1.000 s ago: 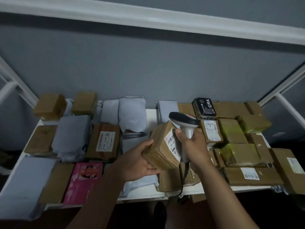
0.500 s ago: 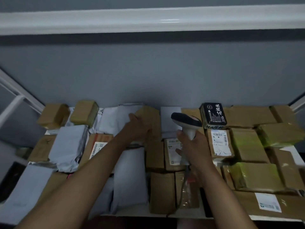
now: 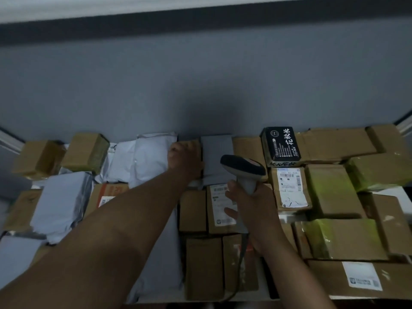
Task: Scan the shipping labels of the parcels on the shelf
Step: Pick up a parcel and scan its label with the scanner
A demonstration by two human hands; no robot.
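Observation:
My left hand (image 3: 184,160) reaches to the back of the shelf and rests on a small brown cardboard box (image 3: 194,144) against the wall, fingers curled over it. My right hand (image 3: 249,205) grips the handle of a grey handheld barcode scanner (image 3: 243,169), whose dark head points left above the parcels. Below the scanner lies a brown box with a white shipping label (image 3: 220,205). To its right sits another labelled box (image 3: 291,188).
The shelf is packed with brown boxes, grey poly mailers (image 3: 153,159) and yellow-taped parcels (image 3: 334,192). A black printed box (image 3: 282,144) stands at the back right. A grey wall rises right behind. White frame posts (image 3: 404,123) flank the shelf.
A second ago my left hand held the brown box up to the scanner. It has since carried it to the back row and set it against the wall. The scanner hand stayed roughly put.

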